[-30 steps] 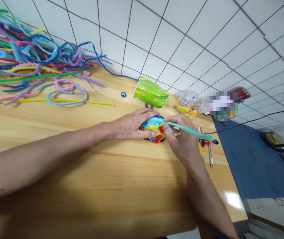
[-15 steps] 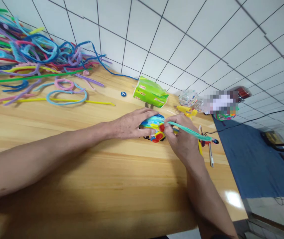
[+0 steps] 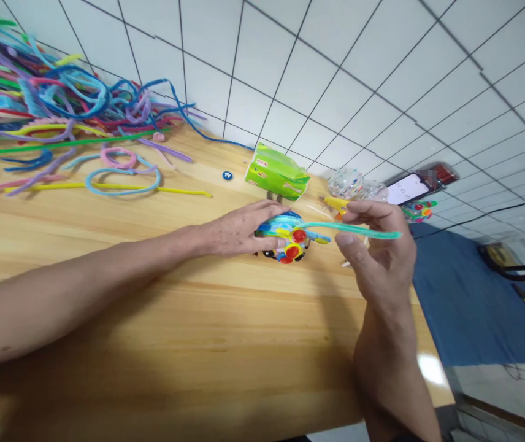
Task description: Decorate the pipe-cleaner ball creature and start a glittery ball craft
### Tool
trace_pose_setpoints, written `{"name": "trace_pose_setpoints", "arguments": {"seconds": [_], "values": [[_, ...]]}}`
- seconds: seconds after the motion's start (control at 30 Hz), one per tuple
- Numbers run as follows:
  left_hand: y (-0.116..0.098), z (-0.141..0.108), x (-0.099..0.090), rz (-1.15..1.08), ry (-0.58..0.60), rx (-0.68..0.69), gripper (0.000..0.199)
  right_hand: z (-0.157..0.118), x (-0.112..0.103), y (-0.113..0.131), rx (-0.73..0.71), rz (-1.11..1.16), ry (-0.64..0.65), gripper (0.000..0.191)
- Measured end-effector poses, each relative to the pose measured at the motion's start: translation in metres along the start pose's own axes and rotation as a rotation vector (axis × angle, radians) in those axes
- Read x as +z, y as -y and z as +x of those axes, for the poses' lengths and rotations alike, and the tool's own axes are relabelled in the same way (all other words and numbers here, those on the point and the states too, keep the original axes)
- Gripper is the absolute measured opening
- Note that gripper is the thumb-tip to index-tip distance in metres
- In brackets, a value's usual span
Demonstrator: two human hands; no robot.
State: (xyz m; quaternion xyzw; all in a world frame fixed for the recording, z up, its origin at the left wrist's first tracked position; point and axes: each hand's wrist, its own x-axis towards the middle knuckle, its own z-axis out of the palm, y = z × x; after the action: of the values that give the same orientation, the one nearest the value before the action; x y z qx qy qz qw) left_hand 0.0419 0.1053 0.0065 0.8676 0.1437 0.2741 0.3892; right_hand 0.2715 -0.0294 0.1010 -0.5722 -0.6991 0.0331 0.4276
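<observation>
My left hand (image 3: 244, 230) is wrapped round a small colourful object (image 3: 285, 228) with blue and teal strands and red and yellow round pieces. From its right side a teal pipe cleaner (image 3: 359, 229) sticks out, its far end free. My right hand (image 3: 382, 245) is beside that strand, thumb and fingers apart, with the strand passing between them. A short blue and yellow piece (image 3: 318, 237) also juts from the object's right side.
Many pipe cleaners (image 3: 60, 92) lie heaped at the back left. A blue button (image 3: 227, 175), a green tissue pack (image 3: 276, 175), a yellow glue gun (image 3: 336, 204), a clear bag (image 3: 345, 183) and a phone (image 3: 407, 188) lie along the wall.
My right hand has opened and moved right, away from the colourful object. The teal strand's free end has risen. My left hand has stayed on the object.
</observation>
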Motion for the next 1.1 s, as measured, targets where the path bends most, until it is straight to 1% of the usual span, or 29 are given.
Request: {"name": "trace_pose_setpoints", "arguments": {"seconds": [0.13, 0.2, 0.27, 0.37, 0.43, 0.53, 0.6, 0.7, 0.8, 0.9, 1.0, 1.1], "values": [[0.000, 0.000, -0.003, -0.020, 0.015, -0.016, 0.066, 0.000, -0.004, -0.004, -0.068, -0.001, 0.105, 0.070], [-0.001, -0.001, -0.004, -0.028, 0.028, -0.042, 0.070, 0.000, -0.007, -0.009, -0.064, -0.009, 0.182, 0.077], [-0.002, -0.001, -0.004, -0.040, 0.027, -0.089, 0.079, 0.001, -0.009, -0.018, -0.003, 0.005, 0.264, 0.078], [-0.003, -0.003, -0.004, -0.068, 0.023, -0.176, 0.091, 0.003, -0.010, -0.037, 0.139, 0.073, 0.375, 0.074], [-0.003, -0.004, -0.005, -0.088, 0.030, -0.220, 0.092, 0.005, -0.007, -0.050, 0.197, 0.138, 0.464, 0.075], [-0.004, -0.004, -0.006, -0.114, 0.029, -0.262, 0.091, 0.006, 0.003, -0.066, 0.229, 0.231, 0.568, 0.076], [-0.006, -0.004, -0.006, -0.134, 0.015, -0.279, 0.088, 0.005, 0.013, -0.072, 0.249, 0.279, 0.571, 0.070], [-0.008, -0.005, -0.006, -0.156, -0.023, -0.290, 0.085, 0.002, 0.027, -0.077, 0.275, 0.337, 0.542, 0.060], [-0.006, -0.007, -0.004, -0.150, -0.059, -0.281, 0.089, 0.000, 0.036, -0.079, 0.298, 0.404, 0.509, 0.055], [-0.001, -0.011, -0.003, -0.168, -0.070, -0.276, 0.088, -0.002, 0.041, -0.079, 0.349, 0.468, 0.484, 0.054], [0.002, -0.014, -0.003, -0.201, -0.073, -0.265, 0.082, -0.003, 0.043, -0.080, 0.402, 0.518, 0.485, 0.055], [0.003, -0.015, -0.002, -0.225, -0.100, -0.284, 0.075, -0.004, 0.045, -0.078, 0.437, 0.594, 0.492, 0.055]]}}
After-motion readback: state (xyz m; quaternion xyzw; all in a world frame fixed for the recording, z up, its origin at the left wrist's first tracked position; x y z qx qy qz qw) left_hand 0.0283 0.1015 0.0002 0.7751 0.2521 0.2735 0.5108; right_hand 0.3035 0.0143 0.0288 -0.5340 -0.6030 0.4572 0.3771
